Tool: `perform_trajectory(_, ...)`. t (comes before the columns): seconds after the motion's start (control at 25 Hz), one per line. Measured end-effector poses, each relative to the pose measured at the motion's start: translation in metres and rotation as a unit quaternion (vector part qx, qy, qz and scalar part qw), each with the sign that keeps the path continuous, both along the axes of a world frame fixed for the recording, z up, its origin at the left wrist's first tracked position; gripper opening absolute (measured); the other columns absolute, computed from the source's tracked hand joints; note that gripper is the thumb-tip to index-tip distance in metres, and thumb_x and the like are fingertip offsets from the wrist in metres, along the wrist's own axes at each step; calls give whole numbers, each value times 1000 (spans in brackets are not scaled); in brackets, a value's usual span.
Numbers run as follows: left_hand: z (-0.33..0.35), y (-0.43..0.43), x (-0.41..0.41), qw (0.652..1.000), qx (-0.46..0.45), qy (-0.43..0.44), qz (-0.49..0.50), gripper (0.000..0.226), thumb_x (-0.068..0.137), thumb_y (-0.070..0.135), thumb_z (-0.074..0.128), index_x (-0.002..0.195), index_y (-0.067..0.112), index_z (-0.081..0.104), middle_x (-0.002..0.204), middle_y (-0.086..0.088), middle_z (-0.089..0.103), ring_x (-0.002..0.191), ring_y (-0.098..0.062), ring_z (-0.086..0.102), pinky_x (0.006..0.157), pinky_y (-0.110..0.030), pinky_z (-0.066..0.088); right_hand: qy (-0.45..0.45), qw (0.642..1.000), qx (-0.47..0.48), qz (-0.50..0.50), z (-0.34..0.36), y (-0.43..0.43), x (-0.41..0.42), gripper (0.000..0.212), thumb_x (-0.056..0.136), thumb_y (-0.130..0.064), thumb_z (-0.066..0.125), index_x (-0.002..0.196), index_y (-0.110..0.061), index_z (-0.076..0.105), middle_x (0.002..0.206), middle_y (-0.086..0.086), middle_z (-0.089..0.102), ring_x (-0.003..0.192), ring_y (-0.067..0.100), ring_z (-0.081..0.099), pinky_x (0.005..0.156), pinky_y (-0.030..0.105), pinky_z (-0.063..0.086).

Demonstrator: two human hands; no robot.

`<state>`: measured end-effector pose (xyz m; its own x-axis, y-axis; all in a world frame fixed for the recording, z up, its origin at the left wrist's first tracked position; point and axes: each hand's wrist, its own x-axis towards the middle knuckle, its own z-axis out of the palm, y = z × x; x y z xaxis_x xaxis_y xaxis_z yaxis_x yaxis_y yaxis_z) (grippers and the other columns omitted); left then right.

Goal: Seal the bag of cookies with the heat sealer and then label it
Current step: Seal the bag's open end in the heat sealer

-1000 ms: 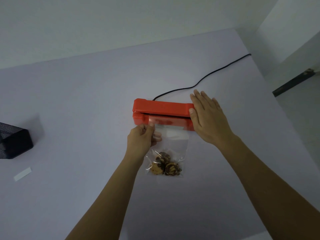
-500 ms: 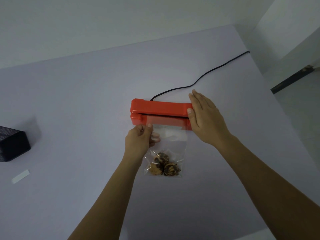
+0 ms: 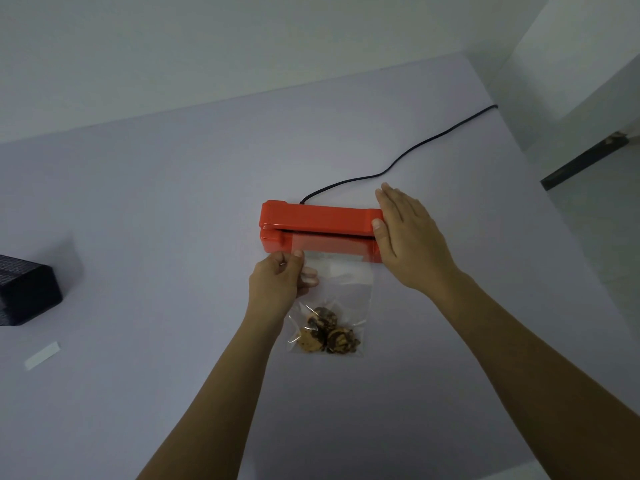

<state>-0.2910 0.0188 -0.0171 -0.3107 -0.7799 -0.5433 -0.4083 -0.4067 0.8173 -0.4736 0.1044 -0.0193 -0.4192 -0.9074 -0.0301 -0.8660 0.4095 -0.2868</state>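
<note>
A red heat sealer (image 3: pixel 317 219) lies across the middle of the white table (image 3: pixel 156 209). A clear plastic bag (image 3: pixel 341 291) with several cookies (image 3: pixel 327 332) at its bottom has its open top edge tucked into the sealer's slot. My left hand (image 3: pixel 278 284) pinches the bag's upper left edge just below the sealer. My right hand (image 3: pixel 410 237) lies flat, palm down, on the right end of the sealer's lid, fingers together and stretched out. A small white label (image 3: pixel 42 355) rests at the table's left edge.
A black power cord (image 3: pixel 408 157) runs from the sealer's back to the far right corner of the table. A black box (image 3: pixel 24 294) stands at the left edge. The table's right edge drops off beside my right forearm.
Both hands, the bag and the sealer hold the same pose; only the head camera has shifted slightly.
</note>
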Motion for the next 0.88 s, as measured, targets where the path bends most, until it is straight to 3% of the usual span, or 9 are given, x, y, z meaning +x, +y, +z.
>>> perform_trajectory(0.4, 0, -1, 1, 1000, 6, 0, -1, 34, 95, 26, 51, 90, -6, 63, 47, 8, 63, 41, 0, 57, 47, -15, 49, -1, 1000, 0, -1, -1, 0, 0, 68, 91, -44, 5, 146, -7, 22, 155, 11, 24, 143, 25, 20, 118, 37, 11)
perform_trajectory(0.6, 2, 0, 1, 1000, 3, 4, -2, 36, 95, 27, 51, 92, -8, 62, 65, -2, 67, 42, 0, 58, 48, -15, 49, 3, 1000, -2, -2, 0, 0, 0, 68, 91, -43, 6, 145, -6, 24, 154, 12, 25, 143, 25, 21, 118, 38, 13)
perform_trajectory(0.88, 3, -1, -1, 1000, -7, -2, -5, 41, 94, 31, 52, 91, -8, 62, 59, 2, 65, 41, 0, 58, 46, -14, 48, 0, 1000, 2, 0, 0, 0, 0, 70, 90, -45, 4, 146, -6, 23, 154, 12, 25, 143, 25, 20, 118, 38, 12)
